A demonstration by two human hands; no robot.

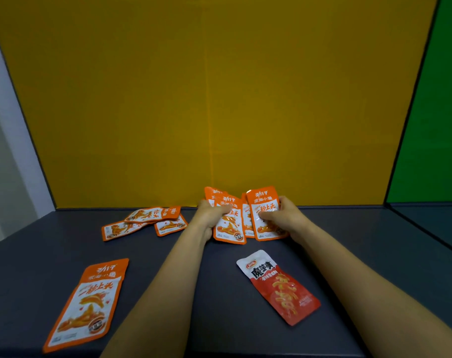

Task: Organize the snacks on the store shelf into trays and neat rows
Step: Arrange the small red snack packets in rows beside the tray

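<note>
Head view, both arms outstretched, left hand (211,212) clutching upright orange packets (230,226), right hand (284,215) seemingly pinching front packet (264,202)

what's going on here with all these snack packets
A person holds a bunch of orange packets upright between the left hand and right hand, near the back of the dark shelf. Three loose orange packets lie overlapping to the left, a single orange packet lies front left, and a red packet lies front right. No tray is in view.
</note>
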